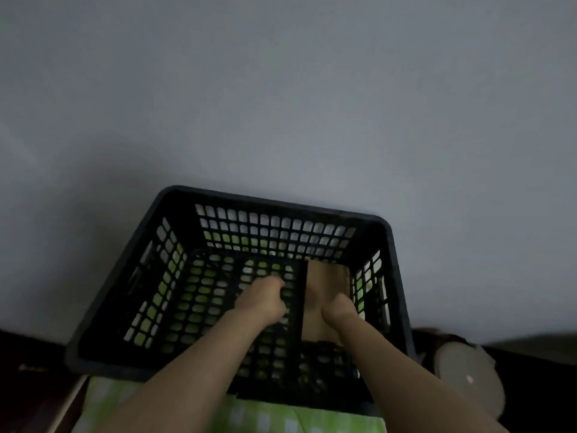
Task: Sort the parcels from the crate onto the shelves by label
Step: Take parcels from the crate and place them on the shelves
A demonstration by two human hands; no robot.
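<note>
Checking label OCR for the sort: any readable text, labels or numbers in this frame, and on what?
None readable.
Brown cardboard parcel in the black plastic lattice crate: no label visible; right hand covers part of it.
Faint pale mark on the dark surface, lower left: too blurred to read.

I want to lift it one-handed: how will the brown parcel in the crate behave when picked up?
The brown parcel looks flat-faced with straight edges, so probably stiff. Lying flat, it should not roll. Its matte face likely won't slip under the right hand, though the picture is dim.
</note>
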